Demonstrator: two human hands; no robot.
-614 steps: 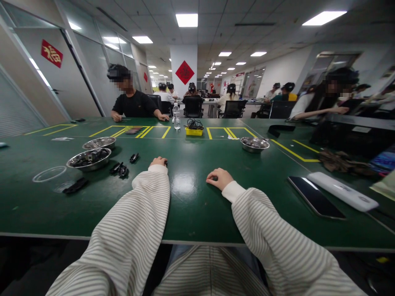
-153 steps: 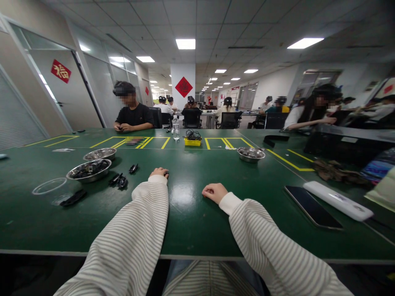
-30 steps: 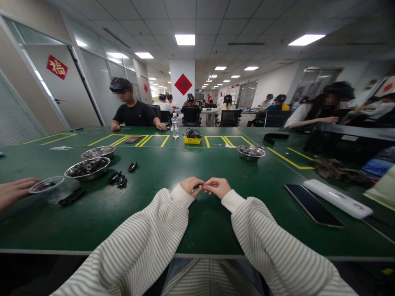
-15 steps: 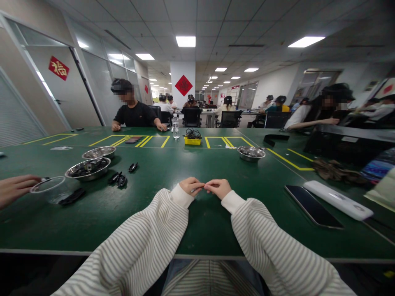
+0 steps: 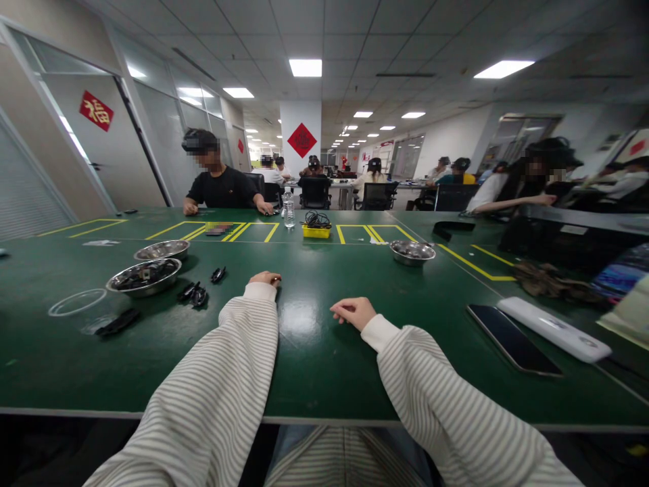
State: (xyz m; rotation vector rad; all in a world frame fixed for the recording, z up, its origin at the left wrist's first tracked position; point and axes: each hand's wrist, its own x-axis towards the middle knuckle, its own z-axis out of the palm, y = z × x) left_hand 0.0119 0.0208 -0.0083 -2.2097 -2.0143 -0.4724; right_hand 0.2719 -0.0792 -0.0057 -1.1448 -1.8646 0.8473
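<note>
My left hand (image 5: 264, 278) is stretched forward on the green table (image 5: 314, 338), knuckles up and fingers curled. A tiny pale piece (image 5: 276, 279) shows at its fingertips, too small to name. My right hand (image 5: 353, 312) rests on the table a little nearer to me, fingers loosely curled with nothing visible in them. Left of my left hand lie small black clips (image 5: 195, 294), with one more clip (image 5: 219, 274) behind them. Further left stands a metal bowl of black parts (image 5: 143, 276), and behind it a second metal bowl (image 5: 161, 250).
A clear plastic cup (image 5: 76, 303) and a black piece (image 5: 118, 323) lie at the left. A third metal bowl (image 5: 412, 251) stands at the middle right. A phone (image 5: 510, 338) and a white case (image 5: 552, 329) lie to the right. Across the table are a yellow box (image 5: 316, 233), a bottle (image 5: 289, 208) and seated people.
My hands were pinched together on a small piece at the centre; now they are apart, the left reaching forward-left. Another person's hand by the clear cup has gone.
</note>
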